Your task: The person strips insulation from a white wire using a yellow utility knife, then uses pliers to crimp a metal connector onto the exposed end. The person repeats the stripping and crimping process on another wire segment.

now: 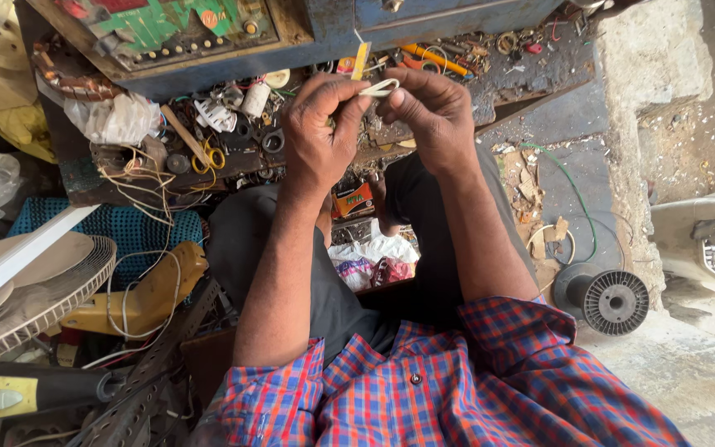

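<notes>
My left hand (318, 124) and my right hand (428, 112) are raised together over a cluttered workbench (531, 70). Between their fingertips they pinch a small pale loop of sleeve or tape (378, 88), each hand gripping one end. A thin yellow strip (361, 60) stands just above the left fingers; I cannot tell whether a hand holds it. My forearms come out of rolled red and blue checked sleeves at the bottom of the view.
Wire scraps, washers, white plastic parts and an orange tool (436, 58) litter the bench. A fan guard (39, 302) and yellow housing (155, 290) lie at left. A black wire spool (614, 300) sits on the floor at right, beside a green wire (577, 199).
</notes>
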